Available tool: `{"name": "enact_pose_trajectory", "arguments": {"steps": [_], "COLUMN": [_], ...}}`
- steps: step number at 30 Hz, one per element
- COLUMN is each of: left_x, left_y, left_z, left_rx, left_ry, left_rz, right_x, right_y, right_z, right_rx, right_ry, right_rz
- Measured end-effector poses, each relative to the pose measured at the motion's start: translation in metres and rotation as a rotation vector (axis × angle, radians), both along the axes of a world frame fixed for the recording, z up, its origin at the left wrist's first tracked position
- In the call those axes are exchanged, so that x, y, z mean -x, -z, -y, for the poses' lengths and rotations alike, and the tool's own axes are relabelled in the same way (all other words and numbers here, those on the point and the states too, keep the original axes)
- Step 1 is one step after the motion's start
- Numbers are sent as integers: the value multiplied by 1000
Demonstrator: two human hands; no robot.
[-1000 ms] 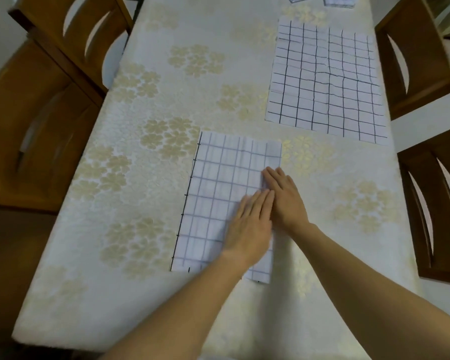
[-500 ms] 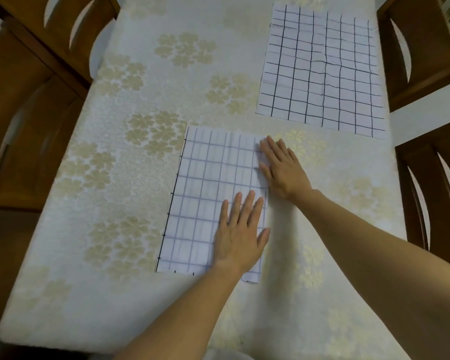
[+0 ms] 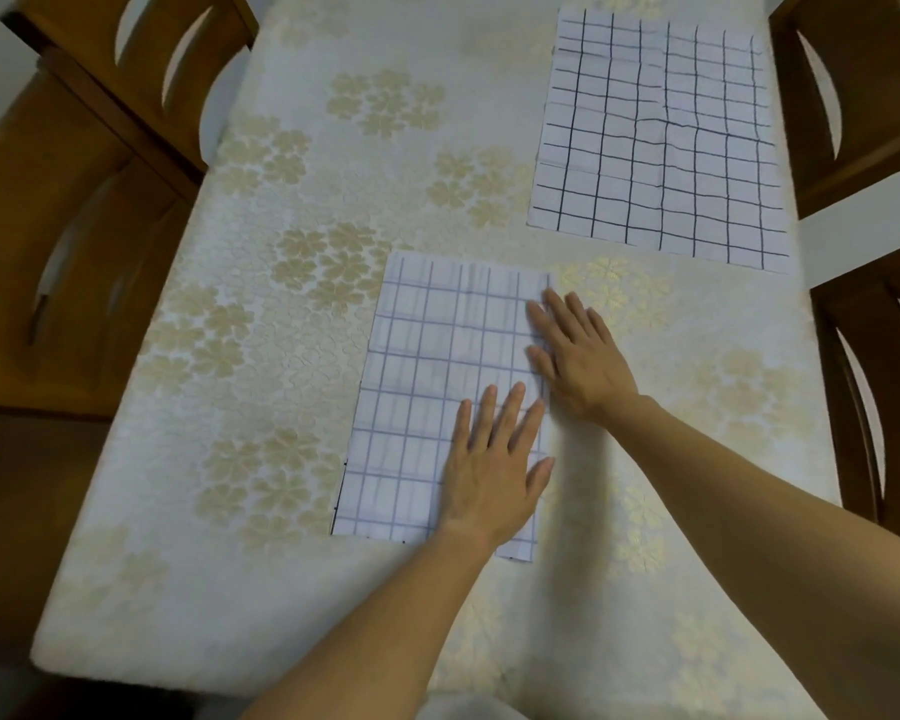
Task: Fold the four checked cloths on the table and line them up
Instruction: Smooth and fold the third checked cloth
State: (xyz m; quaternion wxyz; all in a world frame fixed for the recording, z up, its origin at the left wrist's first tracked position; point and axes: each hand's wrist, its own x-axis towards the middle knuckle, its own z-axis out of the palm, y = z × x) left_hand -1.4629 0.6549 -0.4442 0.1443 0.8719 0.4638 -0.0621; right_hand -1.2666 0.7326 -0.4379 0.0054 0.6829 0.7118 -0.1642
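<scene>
Here, two checked cloths (image 3: 437,376), two flat hands (image 3: 494,470)

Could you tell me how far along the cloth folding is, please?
Done: the near cloth looks folded once. In hand: the left hand and right hand press flat along its right edge. Left: the far cloth lies unfolded; the other two are out of view.

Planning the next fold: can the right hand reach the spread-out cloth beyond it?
Probably yes: the right hand lies flat, holding nothing, and only bare tablecloth lies between it and the spread-out cloth.
</scene>
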Motion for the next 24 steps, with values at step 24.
{"name": "enact_pose_trajectory", "arguments": {"steps": [24], "left_x": [15], "left_y": [-9], "left_z": [21], "left_rx": [5], "left_ry": [121], "left_rz": [2], "right_x": [23], "right_y": [-23], "right_z": [47], "right_rx": [-178], "right_ry": [-106], "right_rz": [61]}}
